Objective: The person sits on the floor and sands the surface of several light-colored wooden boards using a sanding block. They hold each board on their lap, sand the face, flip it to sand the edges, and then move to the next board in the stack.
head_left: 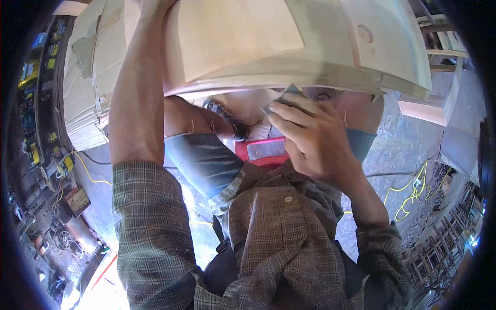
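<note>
My right hand (310, 129) is closed around a small dark folded piece of sandpaper (292, 90), just below the near edge of the work surface. A corner of the sheet sticks out past the fingers. My left arm reaches far forward over a pale, smooth wooden panel (232, 31) with a curved edge. Only the base of my left hand (156, 4) shows at the top rim, beside that panel; its fingers are out of the picture. To the right lies another pale panel (387, 36) with a round recess in it. Both panels rest on cardboard (320, 70).
Below, between my knees, a red object (263, 150) with a grey top lies near my shoe. Yellow cord (413, 194) trails over the floor at right. Shelving with tools and yellow items (39, 98) lines the left side. Wooden pieces (429, 106) stand at right.
</note>
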Demonstrator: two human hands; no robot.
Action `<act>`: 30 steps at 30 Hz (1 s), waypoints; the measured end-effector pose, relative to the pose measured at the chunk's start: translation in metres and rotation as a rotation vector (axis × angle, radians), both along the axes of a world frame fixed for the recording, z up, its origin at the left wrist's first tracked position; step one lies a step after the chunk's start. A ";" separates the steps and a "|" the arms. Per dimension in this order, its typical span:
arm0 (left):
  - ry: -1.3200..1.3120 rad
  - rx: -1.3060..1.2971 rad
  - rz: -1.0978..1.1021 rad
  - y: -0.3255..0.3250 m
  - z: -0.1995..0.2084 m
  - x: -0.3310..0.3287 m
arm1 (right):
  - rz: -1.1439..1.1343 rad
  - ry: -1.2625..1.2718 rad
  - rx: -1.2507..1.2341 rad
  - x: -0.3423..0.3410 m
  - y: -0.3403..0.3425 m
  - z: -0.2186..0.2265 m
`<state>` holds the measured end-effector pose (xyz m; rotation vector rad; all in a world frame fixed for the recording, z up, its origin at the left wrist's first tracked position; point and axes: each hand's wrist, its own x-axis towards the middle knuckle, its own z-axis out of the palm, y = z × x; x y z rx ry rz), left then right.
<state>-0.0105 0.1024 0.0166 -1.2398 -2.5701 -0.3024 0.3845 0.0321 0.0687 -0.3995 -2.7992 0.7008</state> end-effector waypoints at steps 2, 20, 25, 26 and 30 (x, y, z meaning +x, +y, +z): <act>-0.088 -0.056 -0.004 0.009 0.009 0.014 | -0.074 0.023 0.099 0.009 0.005 0.012; -0.119 0.304 -0.003 0.007 -0.015 0.006 | -0.240 -0.162 0.377 -0.222 0.143 -0.024; -0.143 0.271 0.006 0.000 -0.005 0.014 | -0.250 0.104 0.484 -0.228 0.143 -0.030; -0.138 0.266 0.024 -0.001 -0.007 0.012 | -0.317 0.025 0.440 -0.208 0.117 -0.020; -0.092 0.322 0.010 0.003 -0.013 0.008 | -0.239 0.069 0.424 -0.111 0.043 -0.013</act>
